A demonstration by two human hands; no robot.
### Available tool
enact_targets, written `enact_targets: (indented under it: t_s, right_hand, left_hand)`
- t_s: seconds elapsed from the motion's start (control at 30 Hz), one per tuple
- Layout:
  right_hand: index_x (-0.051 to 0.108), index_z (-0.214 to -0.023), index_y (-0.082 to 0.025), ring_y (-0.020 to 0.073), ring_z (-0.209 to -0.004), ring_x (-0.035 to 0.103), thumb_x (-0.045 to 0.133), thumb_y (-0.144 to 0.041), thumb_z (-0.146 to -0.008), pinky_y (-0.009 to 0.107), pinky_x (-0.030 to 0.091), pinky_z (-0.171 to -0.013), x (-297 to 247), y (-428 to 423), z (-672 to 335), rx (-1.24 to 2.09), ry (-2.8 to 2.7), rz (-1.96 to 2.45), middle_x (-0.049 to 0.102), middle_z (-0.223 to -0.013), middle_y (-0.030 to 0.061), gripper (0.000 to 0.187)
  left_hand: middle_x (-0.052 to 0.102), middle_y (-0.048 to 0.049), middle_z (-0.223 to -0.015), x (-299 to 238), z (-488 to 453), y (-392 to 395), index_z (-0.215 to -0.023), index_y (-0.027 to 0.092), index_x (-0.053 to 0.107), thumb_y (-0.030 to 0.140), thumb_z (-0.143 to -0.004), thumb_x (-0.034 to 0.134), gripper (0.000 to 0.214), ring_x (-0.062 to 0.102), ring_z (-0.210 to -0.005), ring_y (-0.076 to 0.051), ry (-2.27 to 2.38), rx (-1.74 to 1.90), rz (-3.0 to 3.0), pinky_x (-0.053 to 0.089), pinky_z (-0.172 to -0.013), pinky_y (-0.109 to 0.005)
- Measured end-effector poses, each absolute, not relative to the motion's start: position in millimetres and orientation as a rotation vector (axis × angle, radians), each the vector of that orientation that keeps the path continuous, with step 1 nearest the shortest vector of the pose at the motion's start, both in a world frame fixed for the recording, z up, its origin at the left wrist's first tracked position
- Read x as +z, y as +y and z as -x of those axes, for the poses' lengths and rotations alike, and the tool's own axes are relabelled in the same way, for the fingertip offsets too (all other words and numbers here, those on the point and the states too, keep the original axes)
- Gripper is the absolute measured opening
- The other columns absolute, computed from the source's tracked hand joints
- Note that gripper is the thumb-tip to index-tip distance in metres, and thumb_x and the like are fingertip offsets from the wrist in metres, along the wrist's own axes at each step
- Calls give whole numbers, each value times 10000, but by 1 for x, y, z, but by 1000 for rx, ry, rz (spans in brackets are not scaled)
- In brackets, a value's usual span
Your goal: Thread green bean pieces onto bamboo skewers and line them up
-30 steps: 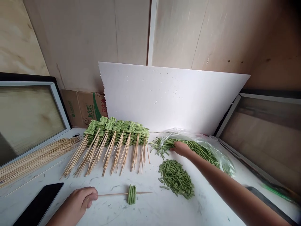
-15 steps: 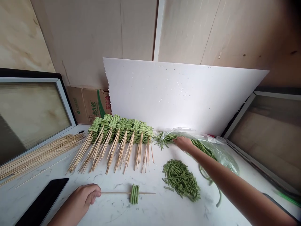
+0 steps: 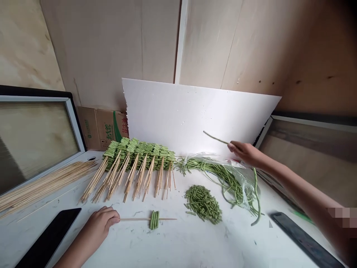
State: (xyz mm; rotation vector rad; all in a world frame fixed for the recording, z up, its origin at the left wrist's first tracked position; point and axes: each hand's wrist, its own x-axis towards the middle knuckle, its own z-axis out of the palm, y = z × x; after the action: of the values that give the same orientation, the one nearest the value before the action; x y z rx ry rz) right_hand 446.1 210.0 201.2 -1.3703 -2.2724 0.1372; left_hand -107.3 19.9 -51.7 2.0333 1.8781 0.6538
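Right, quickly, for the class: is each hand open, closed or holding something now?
Left hand: closed, holding one end of a wooden skewer threaded with short green pieces.
Right hand: closed, holding a long green stalk.

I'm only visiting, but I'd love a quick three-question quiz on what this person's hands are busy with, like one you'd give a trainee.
1. What is the left hand holding?
A) a cardboard box
B) a skewer with a row of green pieces on it
C) a plastic bag

2. True or false: the right hand holds a long green stalk up off the counter.

3. Fill in: in the picture, the loose heap of short green pieces lies to the ____ of the skewer.

Key: 1. B; 2. True; 3. right
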Motion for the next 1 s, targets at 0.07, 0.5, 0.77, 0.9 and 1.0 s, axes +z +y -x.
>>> enact_targets:
  t_s: [0.07,0.5,0.77,0.9,1.0]
  right_hand:
    - [495,-849,-239,133,-546,415,380,-669,-1015,275,349,-524,224,185,-433,306,-2126,1232,470,-640,-29,475]
    - [699,-862,-185,151,-641,610,692,-612,-887,288,489,-576,246,57,-308,489,-1834,895,700,-729,50,428]
    - [772,-1006,-162,216,-854,734,692,-539,-916,345,618,-704,152,7,-237,1153,-1510,627,785,-918,101,396]
    - [766,-995,-147,239,-918,735,733,-542,-885,316,595,-687,124,-2,-232,1371,-1308,566,776,-909,104,412]
    - [749,-998,-152,227,-902,715,756,-540,-870,293,562,-665,110,-3,-243,1447,-1214,548,755,-895,95,409]
  left_hand:
    - [721,-59,-851,-53,109,21,-777,222,711,291,-974,436,345,646,-893,-247,1910,634,-2089,460,-835,-332]
    - [648,-112,-1391,27,58,-16,-1287,254,678,513,-1015,497,417,582,-1287,-305,1712,1105,-2044,450,-1123,-467]
    - [546,-111,-1540,40,9,-43,-1604,337,301,544,-917,672,807,544,-1387,-312,1611,1091,-2059,464,-1133,-466]
    - [754,-107,-1176,26,4,-24,-1342,251,616,530,-1014,457,459,691,-1149,-283,1624,970,-2026,534,-1005,-398]
    - [733,-76,-897,24,10,-18,-1207,199,686,447,-1024,371,441,710,-881,-236,1621,959,-2095,557,-878,-333]
